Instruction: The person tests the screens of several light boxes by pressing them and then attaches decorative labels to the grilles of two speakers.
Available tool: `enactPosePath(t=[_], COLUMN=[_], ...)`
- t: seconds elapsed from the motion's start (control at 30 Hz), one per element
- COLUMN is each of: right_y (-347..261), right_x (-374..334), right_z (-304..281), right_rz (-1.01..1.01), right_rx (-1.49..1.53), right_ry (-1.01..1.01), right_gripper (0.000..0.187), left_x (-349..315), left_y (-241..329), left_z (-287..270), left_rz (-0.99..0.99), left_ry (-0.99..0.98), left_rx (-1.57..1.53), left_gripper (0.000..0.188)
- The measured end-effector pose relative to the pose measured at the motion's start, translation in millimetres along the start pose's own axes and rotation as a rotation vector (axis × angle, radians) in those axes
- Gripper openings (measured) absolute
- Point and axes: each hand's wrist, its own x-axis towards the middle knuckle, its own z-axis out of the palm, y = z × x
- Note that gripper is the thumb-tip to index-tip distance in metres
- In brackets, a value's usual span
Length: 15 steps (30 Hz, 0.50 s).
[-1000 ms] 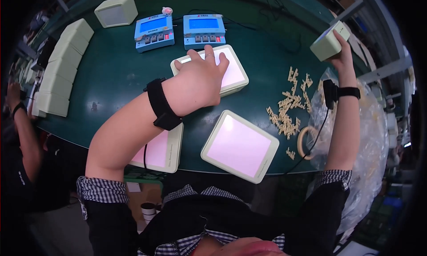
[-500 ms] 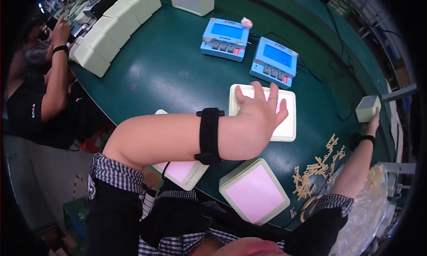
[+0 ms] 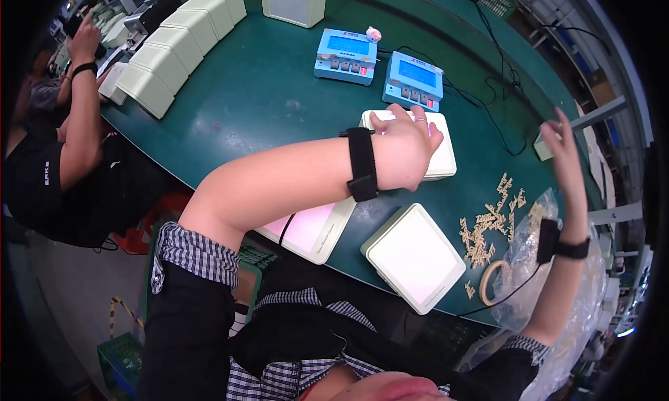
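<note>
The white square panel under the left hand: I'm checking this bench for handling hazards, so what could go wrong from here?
The left hand rests flat on the white square panel while the right hand reaches away toward a pale box at the table's far side; leaning could press the panel hard. Two other panels overhang the table edge and might be knocked off. Loose small pieces nearby could be swept about by the right forearm.

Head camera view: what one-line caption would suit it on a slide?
Left hand rests on a white square panel; right hand is raised above the green table.
</note>
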Motion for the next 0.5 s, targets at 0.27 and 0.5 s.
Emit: enactPosePath(t=[0.27, 0.5], right_y=[-152.6, -143.4], right_x=[-164.1, -158.5], right_z=[47.2, 97.9], right_rz=[-0.086, -0.133], right_rx=[0.053, 0.140], right_ry=[-0.503, -0.214], right_gripper=[0.089, 0.094], left_x=[10.8, 4.6], left_y=[-22.7, -70.9], left_z=[-23.8, -37.2], left_rz=[0.111, 0.520], left_ry=[-0.032, -0.303], left_rx=[-0.255, -1.269], left_gripper=[0.104, 0.094])
